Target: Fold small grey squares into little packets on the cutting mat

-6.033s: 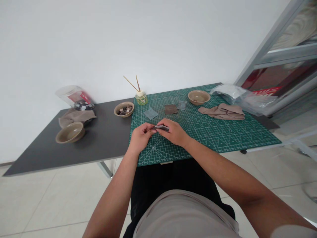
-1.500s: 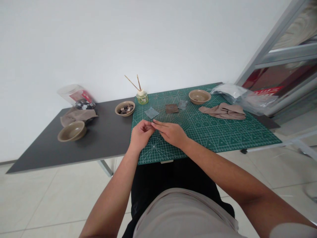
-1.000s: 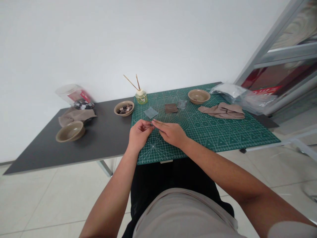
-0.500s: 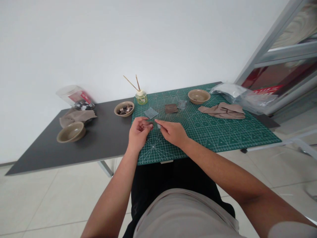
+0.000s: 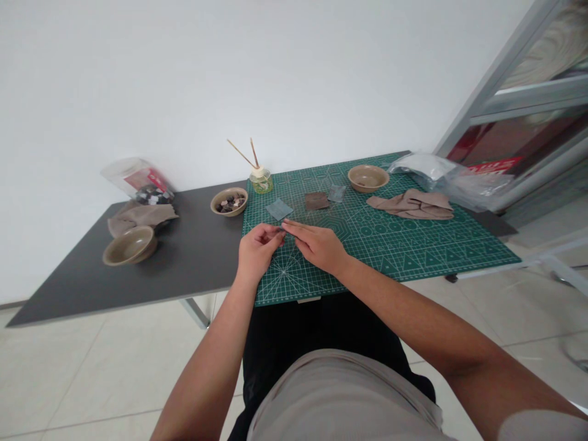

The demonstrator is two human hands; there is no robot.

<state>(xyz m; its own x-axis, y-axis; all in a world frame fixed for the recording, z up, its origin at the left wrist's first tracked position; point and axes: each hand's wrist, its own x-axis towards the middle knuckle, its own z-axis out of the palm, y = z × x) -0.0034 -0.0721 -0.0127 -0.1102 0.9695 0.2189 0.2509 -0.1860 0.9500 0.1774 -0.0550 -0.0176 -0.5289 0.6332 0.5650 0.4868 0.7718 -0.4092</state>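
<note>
My left hand (image 5: 258,248) is closed, its thumb and fingers pinching a small dark piece (image 5: 280,228) above the green cutting mat (image 5: 386,245). The fingertips of my right hand (image 5: 320,246) meet that piece from the right, with the fingers pressed together; whatever they hold is too small to make out. Just beyond my fingers a grey-blue square sheet (image 5: 279,209) lies on the mat. Farther right are a brown square sheet (image 5: 316,201) and another grey sheet (image 5: 337,193).
A bowl of small stones (image 5: 229,202) and a reed diffuser (image 5: 261,180) stand behind my left hand. At far left are a tilted bowl (image 5: 131,246), a cloth (image 5: 142,217) and a clear container (image 5: 138,180). Right: another bowl (image 5: 368,178), brown cloth (image 5: 413,204), plastic bag (image 5: 452,177).
My right hand has moved left, and its fingertips now touch the small piece at my left hand's fingertips. The gap between the hands has closed.
</note>
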